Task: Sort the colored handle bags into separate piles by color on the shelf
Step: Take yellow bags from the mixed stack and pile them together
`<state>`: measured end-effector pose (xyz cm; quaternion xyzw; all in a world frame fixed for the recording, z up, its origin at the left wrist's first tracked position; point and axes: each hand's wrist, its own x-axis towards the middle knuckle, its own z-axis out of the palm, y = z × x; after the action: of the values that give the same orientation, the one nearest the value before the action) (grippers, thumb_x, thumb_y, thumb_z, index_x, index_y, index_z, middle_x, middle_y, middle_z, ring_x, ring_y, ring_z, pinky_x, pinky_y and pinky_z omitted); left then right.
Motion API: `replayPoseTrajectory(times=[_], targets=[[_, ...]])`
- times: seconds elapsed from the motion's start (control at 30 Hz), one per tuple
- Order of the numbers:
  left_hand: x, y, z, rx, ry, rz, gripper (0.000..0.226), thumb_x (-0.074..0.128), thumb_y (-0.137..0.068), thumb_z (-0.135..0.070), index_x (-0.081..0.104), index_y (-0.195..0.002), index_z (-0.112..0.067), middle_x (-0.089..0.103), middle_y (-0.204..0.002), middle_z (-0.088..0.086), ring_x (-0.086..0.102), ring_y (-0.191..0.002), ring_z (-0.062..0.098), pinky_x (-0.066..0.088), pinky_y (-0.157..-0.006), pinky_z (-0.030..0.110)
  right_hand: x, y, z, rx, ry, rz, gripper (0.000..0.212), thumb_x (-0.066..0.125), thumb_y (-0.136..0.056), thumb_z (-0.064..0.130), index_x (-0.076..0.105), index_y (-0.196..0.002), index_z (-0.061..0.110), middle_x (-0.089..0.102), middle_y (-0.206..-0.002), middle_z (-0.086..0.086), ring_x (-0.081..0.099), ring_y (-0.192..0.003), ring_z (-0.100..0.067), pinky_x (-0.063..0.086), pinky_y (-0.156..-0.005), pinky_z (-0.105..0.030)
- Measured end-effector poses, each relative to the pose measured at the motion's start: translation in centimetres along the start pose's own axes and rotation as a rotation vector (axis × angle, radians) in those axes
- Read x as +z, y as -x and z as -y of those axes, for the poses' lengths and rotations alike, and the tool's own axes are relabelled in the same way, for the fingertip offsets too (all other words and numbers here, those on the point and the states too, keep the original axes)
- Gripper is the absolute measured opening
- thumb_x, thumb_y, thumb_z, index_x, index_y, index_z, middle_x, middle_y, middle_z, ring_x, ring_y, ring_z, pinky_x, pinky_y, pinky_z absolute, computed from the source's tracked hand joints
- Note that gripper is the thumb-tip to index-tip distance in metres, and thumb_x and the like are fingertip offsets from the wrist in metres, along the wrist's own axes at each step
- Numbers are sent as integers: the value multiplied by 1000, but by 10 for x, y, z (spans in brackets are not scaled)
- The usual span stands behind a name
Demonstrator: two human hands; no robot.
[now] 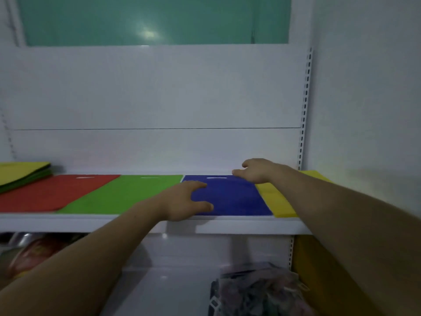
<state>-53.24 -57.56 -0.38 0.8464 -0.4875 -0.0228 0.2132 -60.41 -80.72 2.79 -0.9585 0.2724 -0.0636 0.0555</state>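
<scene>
Flat handle bags lie side by side on the white shelf (136, 221): a red bag (52, 195), a green bag (123, 192), a blue bag (237, 199) and a yellow bag (278, 201). My left hand (184, 199) rests with spread fingers on the blue bag's near left corner. My right hand (257, 171) lies flat on its far right corner, beside the yellow bag. A mixed stack of yellow and green bags (22, 173) sits at the far left.
A white back panel (159, 99) rises behind the shelf, with a slotted upright (304, 110) at the right. Below the shelf sit a wrapped bundle (255, 290), a reddish packet (36, 252) and a yellow surface (319, 277).
</scene>
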Motion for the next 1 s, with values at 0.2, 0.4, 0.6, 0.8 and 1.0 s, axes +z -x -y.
replayPoseTrajectory(times=[0.2, 0.4, 0.6, 0.8, 1.0], targets=[[-59, 72, 95, -108, -86, -125, 69, 61, -86, -44, 33, -146, -23, 31, -152, -3, 29, -138, 13, 22, -108, 21, 23, -11, 141, -164, -29, 23, 74, 38, -94, 61, 28, -149, 12, 26, -156, -7, 29, -140, -26, 27, -111, -36], [-107, 149, 187, -255, -154, -223, 67, 61, -86, -44, 35, -144, -23, 35, -151, -2, 33, -137, 14, 25, -107, 23, 48, -20, 276, -338, -34, 19, 72, 39, -93, 61, 31, -148, 14, 30, -153, -8, 33, -138, -27, 30, -110, -38], [-141, 202, 264, -409, -136, -261, 67, 58, -88, -47, 31, -146, -26, 30, -153, -4, 30, -138, 14, 26, -109, 30, 66, -34, 385, -484, -28, -1, 64, 43, -93, 58, 43, -139, 14, 45, -143, -9, 43, -127, -27, 38, -101, -35], [-163, 217, 325, -525, -150, -337, 66, 58, -86, -50, 34, -144, -28, 35, -150, -7, 34, -135, 14, 29, -108, 34, 83, -68, 463, -567, -45, 15, 66, 46, -92, 58, 41, -141, 14, 43, -144, -10, 43, -128, -27, 38, -100, -34], [-198, 201, 387, -601, -165, -418, 61, 61, -87, -42, 39, -141, -26, 39, -147, -4, 39, -132, 16, 31, -104, 31, 93, -120, 532, -666, -34, 16, 57, 47, -93, 53, 46, -137, 15, 47, -141, -11, 45, -127, -28, 38, -98, -31]])
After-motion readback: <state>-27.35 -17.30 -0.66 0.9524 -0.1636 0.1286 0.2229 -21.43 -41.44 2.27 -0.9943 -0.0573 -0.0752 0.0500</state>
